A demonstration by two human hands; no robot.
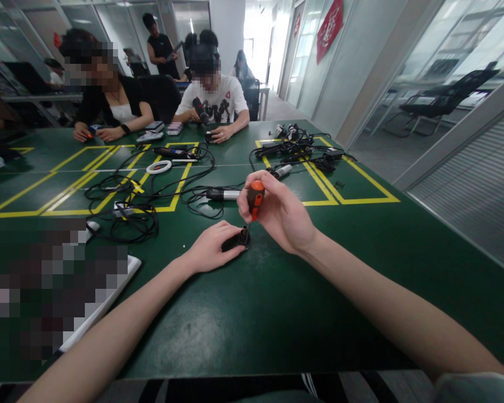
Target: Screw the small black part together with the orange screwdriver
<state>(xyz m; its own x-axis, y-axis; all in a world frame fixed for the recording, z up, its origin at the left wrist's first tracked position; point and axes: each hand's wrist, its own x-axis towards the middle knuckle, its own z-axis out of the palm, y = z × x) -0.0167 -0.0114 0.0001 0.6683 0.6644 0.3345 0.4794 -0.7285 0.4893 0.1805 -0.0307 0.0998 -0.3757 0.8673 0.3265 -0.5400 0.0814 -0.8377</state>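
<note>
My right hand point(279, 210) is wrapped round a screwdriver point(256, 200) with an orange and dark grey handle, held upright with its shaft pointing down. Below it, my left hand point(214, 246) grips a small black part point(243, 237) against the green table point(218, 324). That part has a short round post or socket on it; its exact kind I cannot make out. The screwdriver's tip comes down at the post, and whether it touches a screw is too small to tell.
Beyond my hands lie a silver and black cylindrical tool point(224, 195), tangled black cables point(147, 221), a white ring point(158, 167) and a heap of black devices point(294, 146). A blurred-out white-edged item point(105, 308) lies at left. Across the table two people work with their hands.
</note>
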